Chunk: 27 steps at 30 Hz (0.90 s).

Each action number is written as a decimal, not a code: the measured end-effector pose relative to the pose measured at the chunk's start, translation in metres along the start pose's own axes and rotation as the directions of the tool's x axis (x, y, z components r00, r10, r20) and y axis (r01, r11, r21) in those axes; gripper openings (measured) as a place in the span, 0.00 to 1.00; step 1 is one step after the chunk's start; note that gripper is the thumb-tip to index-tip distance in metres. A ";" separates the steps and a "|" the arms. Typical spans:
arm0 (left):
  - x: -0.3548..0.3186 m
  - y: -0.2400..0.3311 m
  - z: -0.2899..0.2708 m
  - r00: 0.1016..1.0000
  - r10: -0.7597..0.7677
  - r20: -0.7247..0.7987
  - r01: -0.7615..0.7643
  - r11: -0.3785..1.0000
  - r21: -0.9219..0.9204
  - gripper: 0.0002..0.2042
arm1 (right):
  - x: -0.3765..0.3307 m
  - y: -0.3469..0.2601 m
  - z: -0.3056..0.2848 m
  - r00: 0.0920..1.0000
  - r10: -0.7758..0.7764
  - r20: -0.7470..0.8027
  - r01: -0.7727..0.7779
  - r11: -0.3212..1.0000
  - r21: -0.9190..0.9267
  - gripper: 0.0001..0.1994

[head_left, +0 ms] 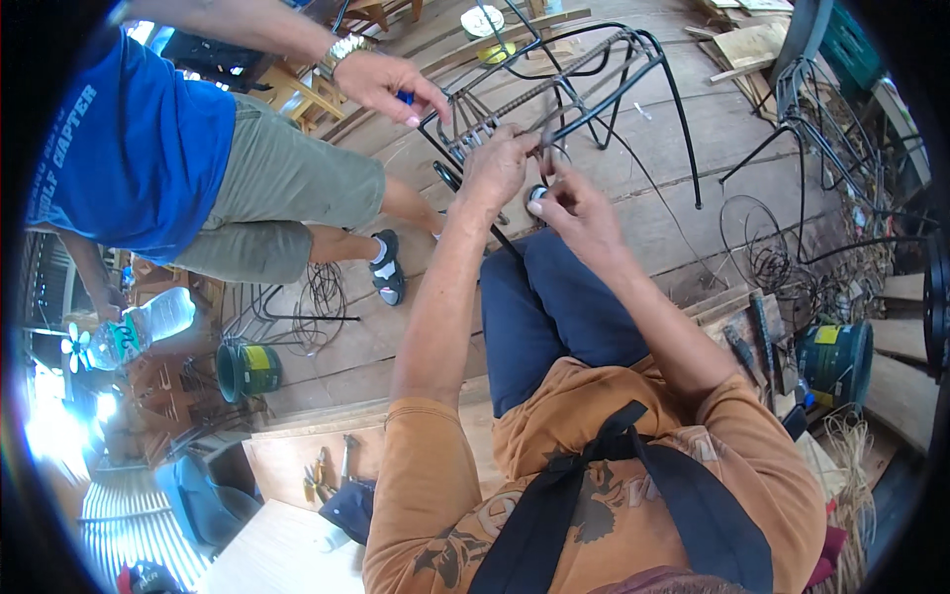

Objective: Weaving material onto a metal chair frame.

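Frame (604, 107) of black metal rod stands on the plank floor (396, 342), directly ahead of the seated wearer. I have the left hand (498, 166) at the frame's near edge, fingers drawn narrow beside a thin brown strip (547, 147); I cannot tell which of the two it grips. I have the right hand (577, 206) just beside it, holding a small dark-and-white item (537, 195) between thumb and fingers. A co-worker's hand (388, 87) reaches to the frame from the left, a metal-band watch (346, 51) at its wrist.

Markings in view:
- Blue shirt (148, 148), co-worker: white capital lettering, bent by the lens.
- Clear bottle (163, 315), co-worker's other hand: green label with dark characters.
- Green bucket (233, 372), left: yellow label, text too small for me to read.
- Second bucket (839, 368), right: yellow label, likewise unreadable.
- Orange shirt (426, 455), wearer: dark print and pale letters, partly covered by black straps (524, 535).
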<state>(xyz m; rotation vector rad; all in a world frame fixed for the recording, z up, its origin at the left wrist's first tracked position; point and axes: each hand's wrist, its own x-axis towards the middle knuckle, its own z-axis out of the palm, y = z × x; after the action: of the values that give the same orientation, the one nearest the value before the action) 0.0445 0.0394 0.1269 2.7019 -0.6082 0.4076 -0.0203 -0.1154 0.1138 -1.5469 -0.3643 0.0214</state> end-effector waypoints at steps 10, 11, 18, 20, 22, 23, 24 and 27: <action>0.012 -0.006 -0.010 0.990 -0.140 -0.005 0.133 0.953 -0.271 0.13 | 0.015 0.064 0.030 0.995 0.089 0.043 -0.098 0.911 0.400 0.17; 0.012 -0.007 -0.009 0.978 -0.196 0.071 0.208 0.936 -0.283 0.12 | 0.017 0.073 0.027 0.994 0.100 0.034 -0.105 0.910 0.400 0.17; 0.014 -0.011 -0.008 0.994 -0.078 0.073 0.090 0.978 -0.190 0.12 | 0.043 0.112 -0.038 0.941 0.316 -0.121 -0.164 0.739 0.653 0.17; 0.011 -0.003 -0.006 0.994 -0.099 0.042 0.104 0.982 -0.160 0.11 | 0.037 0.096 -0.046 0.957 0.266 -0.112 -0.119 0.716 0.688 0.17; 0.007 -0.004 -0.005 0.992 -0.128 -0.016 0.125 0.981 -0.147 0.09 | 0.015 0.062 -0.030 0.944 0.329 0.031 -0.263 0.692 0.673 0.18; 0.007 -0.005 -0.007 0.990 -0.139 -0.031 0.133 0.982 -0.137 0.09 | 0.004 0.051 -0.019 0.906 0.396 0.150 -0.395 0.663 0.636 0.18; 0.009 -0.001 -0.005 0.987 -0.158 -0.021 0.153 0.977 -0.151 0.09 | -0.005 0.050 -0.007 0.828 0.477 0.293 -0.529 0.495 0.689 0.17; 0.010 0.001 -0.009 0.986 -0.169 -0.007 0.165 0.973 -0.164 0.10 | -0.014 0.035 0.025 0.688 0.420 0.592 -0.726 0.412 0.551 0.13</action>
<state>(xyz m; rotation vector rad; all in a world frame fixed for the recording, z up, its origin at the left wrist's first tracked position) 0.0511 0.0382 0.1384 2.5640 -0.3855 0.3271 -0.0316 -0.0933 0.0759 -0.7099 -0.0358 0.9519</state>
